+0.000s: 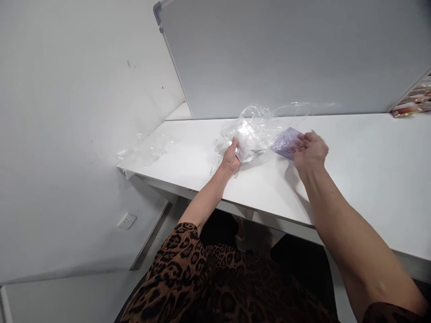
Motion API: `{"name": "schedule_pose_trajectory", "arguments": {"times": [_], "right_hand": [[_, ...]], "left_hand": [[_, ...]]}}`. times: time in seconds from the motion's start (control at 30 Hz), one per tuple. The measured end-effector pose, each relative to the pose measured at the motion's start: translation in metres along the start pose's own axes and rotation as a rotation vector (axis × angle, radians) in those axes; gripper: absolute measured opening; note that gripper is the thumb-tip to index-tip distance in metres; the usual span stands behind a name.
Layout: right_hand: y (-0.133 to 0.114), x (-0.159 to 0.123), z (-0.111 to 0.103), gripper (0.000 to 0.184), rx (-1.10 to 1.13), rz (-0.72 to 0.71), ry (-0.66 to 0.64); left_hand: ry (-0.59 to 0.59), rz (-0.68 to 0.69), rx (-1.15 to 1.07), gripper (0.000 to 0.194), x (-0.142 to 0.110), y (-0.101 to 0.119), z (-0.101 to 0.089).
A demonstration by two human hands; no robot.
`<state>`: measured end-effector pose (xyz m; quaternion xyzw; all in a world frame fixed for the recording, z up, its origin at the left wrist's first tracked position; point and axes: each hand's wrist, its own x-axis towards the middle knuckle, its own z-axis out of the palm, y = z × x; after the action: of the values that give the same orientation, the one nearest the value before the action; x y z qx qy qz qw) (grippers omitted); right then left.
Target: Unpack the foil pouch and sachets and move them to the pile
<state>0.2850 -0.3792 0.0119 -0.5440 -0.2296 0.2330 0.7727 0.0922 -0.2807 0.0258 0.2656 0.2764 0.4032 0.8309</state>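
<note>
A crumpled clear plastic bag (247, 134) lies over the white table, its loose film spreading to the right. My left hand (232, 156) is closed round the bag's near left side, thumb up. At the bag's right end is a flat purple piece (285, 142) with a straight-edged corner; whether it is a card or a packet I cannot make out. My right hand (311, 150) has its fingers curled at the right edge of this piece and seems to grip it, though motion blurs the fingertips. Film partly covers the purple piece.
Another sheet of clear plastic (146, 148) lies at the left end of the white table (363, 179). A large grey-white board (286, 58) stands along the back. Shiny wrapped packets (412, 101) sit at the far right. A wall (67, 134) bounds the left side.
</note>
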Motion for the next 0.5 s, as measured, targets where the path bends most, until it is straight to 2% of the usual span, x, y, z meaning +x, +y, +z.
{"name": "schedule_pose_trajectory", "arguments": {"times": [0.07, 0.1, 0.13, 0.2, 0.27, 0.3, 0.33, 0.4, 0.47, 0.5], "right_hand": [[-0.016, -0.014, 0.002, 0.026, -0.077, -0.178, 0.263], [-0.024, -0.023, 0.005, 0.031, -0.150, -0.319, 0.340], [-0.031, -0.033, 0.008, 0.039, -0.245, -0.476, 0.328], [-0.039, -0.050, 0.015, 0.061, -0.453, -0.716, 0.138], [-0.038, -0.059, 0.021, 0.077, -0.632, -0.779, -0.128], [-0.035, -0.060, 0.023, 0.079, -0.709, -0.771, -0.241], [-0.032, -0.059, 0.024, 0.075, -0.775, -0.759, -0.335], [-0.025, -0.055, 0.023, 0.052, -0.858, -0.769, -0.451], [-0.022, -0.051, 0.021, 0.031, -0.890, -0.798, -0.501], [-0.022, -0.049, 0.020, 0.028, -0.890, -0.802, -0.514]], "left_hand": [[0.005, 0.020, 0.009, 0.035, 0.001, 0.001, -0.001], [0.003, 0.023, 0.019, 0.034, 0.002, 0.000, -0.002], [-0.003, 0.022, 0.033, 0.033, 0.002, -0.001, -0.003], [-0.030, 0.017, 0.065, 0.034, 0.003, -0.005, -0.005], [-0.070, 0.019, 0.096, 0.034, 0.003, -0.010, -0.007], [-0.097, 0.020, 0.109, 0.033, 0.004, -0.012, -0.009], [-0.123, 0.021, 0.120, 0.032, 0.004, -0.014, -0.010], [-0.151, 0.019, 0.126, 0.033, 0.004, -0.014, -0.011], [-0.116, 0.027, 0.096, 0.036, 0.006, -0.012, -0.010], [-0.076, 0.034, 0.069, 0.036, 0.006, -0.009, -0.009]]}}
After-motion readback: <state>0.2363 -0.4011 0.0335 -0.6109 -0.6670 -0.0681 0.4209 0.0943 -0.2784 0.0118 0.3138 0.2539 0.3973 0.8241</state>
